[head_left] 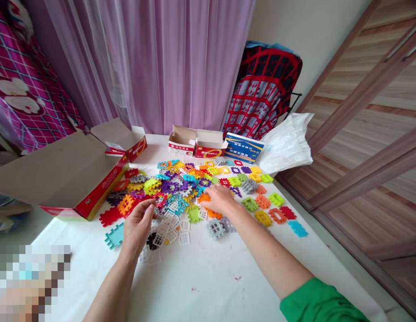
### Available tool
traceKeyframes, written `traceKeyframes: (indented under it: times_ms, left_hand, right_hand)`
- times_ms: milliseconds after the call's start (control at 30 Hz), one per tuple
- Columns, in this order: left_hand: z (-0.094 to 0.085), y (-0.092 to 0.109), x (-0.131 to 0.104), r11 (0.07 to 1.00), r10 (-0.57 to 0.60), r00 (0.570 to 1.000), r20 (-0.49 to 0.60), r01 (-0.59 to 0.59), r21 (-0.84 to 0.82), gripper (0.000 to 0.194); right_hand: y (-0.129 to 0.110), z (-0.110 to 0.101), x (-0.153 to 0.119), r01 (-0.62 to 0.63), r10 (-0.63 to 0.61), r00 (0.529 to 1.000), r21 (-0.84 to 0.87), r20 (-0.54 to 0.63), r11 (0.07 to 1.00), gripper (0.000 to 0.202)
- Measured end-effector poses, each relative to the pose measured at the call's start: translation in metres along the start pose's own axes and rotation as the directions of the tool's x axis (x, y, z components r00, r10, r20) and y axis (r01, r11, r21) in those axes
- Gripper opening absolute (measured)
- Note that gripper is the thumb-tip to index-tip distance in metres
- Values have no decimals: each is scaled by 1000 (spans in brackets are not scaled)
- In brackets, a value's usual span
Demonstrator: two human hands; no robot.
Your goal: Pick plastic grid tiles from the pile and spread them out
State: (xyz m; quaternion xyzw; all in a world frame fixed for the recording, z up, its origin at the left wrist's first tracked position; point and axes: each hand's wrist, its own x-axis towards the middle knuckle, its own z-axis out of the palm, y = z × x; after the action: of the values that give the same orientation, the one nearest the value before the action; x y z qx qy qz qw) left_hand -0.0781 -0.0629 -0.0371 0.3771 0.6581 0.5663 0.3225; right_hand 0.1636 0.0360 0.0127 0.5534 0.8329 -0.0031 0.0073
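A heap of colourful interlocking plastic building tiles (181, 185) covers the middle of the table, with notched edges and square holes. My left hand (137, 226) is over the heap's near left side, thumb and fingertips pinched together; what they hold, if anything, is too small to make out. A teal tile (114, 235) lies just left of that hand, and white window-frame pieces (165, 228) lie to its right. At the heap's right side, my right hand (220, 199) has its fingers curled down on an orange tile (204, 197). Below it lies a stack of grey tiles (216, 228).
Sorted tiles (263, 218) stand in small stacks along the right. A large open carton (90, 179) is at the left; small red boxes (209, 152), a blue box (244, 148) and a white plastic bag (288, 141) line the back. A pixelated area covers the lower left corner.
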Motion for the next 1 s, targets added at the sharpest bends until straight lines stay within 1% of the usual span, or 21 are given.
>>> traceKeyframes:
  times_ms: [67,167,300,433,467,533,600,633,667,700,767,800,833,867,900,933,1000]
  left_hand:
    - [0,-1,0,1000,3,1000,0,-3,11,54]
    - [1,-1,-1,1000,-1,1000,-1,1,23,58]
    - [1,1,-1,999,-19,1000,8,19,33,60]
    - [0,-2,0,999,-25,999,20,24,40,61]
    - [-1,-3,0,999,-25,999,28,24,49,61]
    - [-1,-6,1,997,-14,999,42,11,77,64]
    - [0,-6,0,995,-2,998,63,-4,98,67]
    - [2,-4,-2,995,-4,996,87,-4,96,69]
    - [3,-2,-4,996,-13,992,124,3,85,71]
    - [5,1,-7,998,-26,984,174,14,66,72]
    - [10,8,-14,999,-55,957,286,52,18,73]
    - [13,11,-18,997,-73,939,335,77,2,72]
    - [15,13,-21,994,-97,921,376,107,-6,72]
    - [17,14,-24,990,-123,905,407,139,-8,71]
    - [18,15,-25,986,-149,891,429,169,-7,70]
    - [19,15,-26,981,-172,879,444,194,-4,68]
    - [20,14,-26,975,-194,868,458,220,-4,66]
  right_hand:
    - [-10,5,-9,24,-24,1000,-35,5,999,37]
    - [-17,8,-12,24,-24,1000,-43,15,999,37]
    - [-17,9,-9,40,-38,998,-54,41,998,32]
    - [-13,7,-9,29,-29,1000,-48,13,998,24]
    - [-12,6,-10,21,-22,1000,-29,-10,999,25]
    - [-11,4,-14,-22,26,996,50,-90,999,30]
    - [-13,5,-18,-73,114,978,225,-172,972,29]
    - [-16,7,-20,-80,155,970,354,-187,932,26]
    - [-20,11,-22,-72,184,966,495,-182,866,23]
    - [-25,15,-25,-52,196,968,634,-159,771,21]
    - [-36,25,-29,-6,168,981,844,-100,536,23]
    - [-42,29,-30,12,142,986,902,-81,431,24]
    - [-48,33,-32,26,118,990,936,-72,352,25]
    - [-52,35,-33,37,99,993,953,-70,301,25]
    - [-56,36,-34,47,87,993,960,-74,275,24]
    - [-58,37,-35,53,83,994,962,-77,269,23]
    - [-60,34,-37,59,94,992,955,-89,290,21]
